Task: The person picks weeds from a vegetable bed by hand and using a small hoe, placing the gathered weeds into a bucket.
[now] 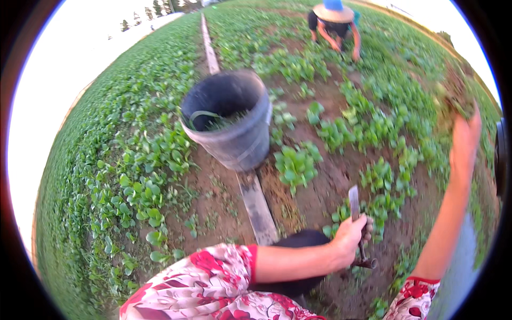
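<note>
My left hand [350, 241] grips a short metal hand tool [354, 202] with a flat blade pointing up and a tubular crosspiece at its lower end. Bare brown soil and leafy green seedlings [378, 176] lie just beyond it. Out at the far right, my right hand [467, 126] is raised with a blurred clump of uprooted plants [456, 94] in its grasp. What plants these are cannot be made out. A worn dark plastic bucket [240, 144] stands in front of me, with some green grass-like stems inside.
A narrow board-like strip [258, 212] runs under the bucket and on into the distance. Dense leafy crop [100, 168] covers the left side. Ahead, a person in a wide-brimmed hat [334, 14] crouches with both hands low among the plants.
</note>
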Tool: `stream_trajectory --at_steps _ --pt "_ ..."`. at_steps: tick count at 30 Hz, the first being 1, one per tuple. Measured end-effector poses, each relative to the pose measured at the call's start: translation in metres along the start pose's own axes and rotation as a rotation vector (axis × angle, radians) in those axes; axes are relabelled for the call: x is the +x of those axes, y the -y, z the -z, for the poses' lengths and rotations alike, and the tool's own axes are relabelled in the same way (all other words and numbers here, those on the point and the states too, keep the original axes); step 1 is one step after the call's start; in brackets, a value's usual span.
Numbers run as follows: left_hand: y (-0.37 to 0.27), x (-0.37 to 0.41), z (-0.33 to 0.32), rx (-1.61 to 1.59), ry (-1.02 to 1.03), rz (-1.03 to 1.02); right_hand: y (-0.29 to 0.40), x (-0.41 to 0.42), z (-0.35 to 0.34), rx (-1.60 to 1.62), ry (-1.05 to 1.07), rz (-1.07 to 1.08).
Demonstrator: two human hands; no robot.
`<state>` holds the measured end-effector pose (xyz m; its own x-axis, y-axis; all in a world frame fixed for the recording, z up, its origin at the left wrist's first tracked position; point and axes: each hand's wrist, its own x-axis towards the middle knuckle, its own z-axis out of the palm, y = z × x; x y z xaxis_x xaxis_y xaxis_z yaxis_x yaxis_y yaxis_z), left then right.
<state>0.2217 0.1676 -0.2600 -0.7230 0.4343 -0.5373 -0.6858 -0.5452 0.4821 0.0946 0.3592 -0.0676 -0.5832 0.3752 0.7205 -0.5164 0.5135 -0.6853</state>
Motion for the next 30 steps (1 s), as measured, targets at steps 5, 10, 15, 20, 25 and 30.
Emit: stream_trajectory --at_steps 5,10,15,20,25,30 --pt "-0.008 0.038 0.007 -0.185 -0.203 -0.12 0.104 0.019 -0.216 0.033 0.034 0.337" --pt "-0.007 0.079 0.028 -0.344 -0.129 -0.173 0.043 -0.062 -0.394 -0.355 0.916 0.591" --pt "-0.038 0.042 0.025 -0.151 -0.337 -0.124 0.04 -0.05 -0.345 -0.111 1.031 0.109" --pt "-0.041 0.015 0.037 -0.125 -0.244 -0.146 0.035 -0.028 -0.249 0.096 0.715 -0.174" --pt "-0.037 0.006 0.002 -0.02 -0.134 -0.047 -0.023 -0.043 -0.099 -0.013 0.549 -0.287" --pt "-0.084 -0.031 0.011 -0.2 0.134 -0.021 -0.06 -0.112 0.002 -0.246 0.565 -0.369"
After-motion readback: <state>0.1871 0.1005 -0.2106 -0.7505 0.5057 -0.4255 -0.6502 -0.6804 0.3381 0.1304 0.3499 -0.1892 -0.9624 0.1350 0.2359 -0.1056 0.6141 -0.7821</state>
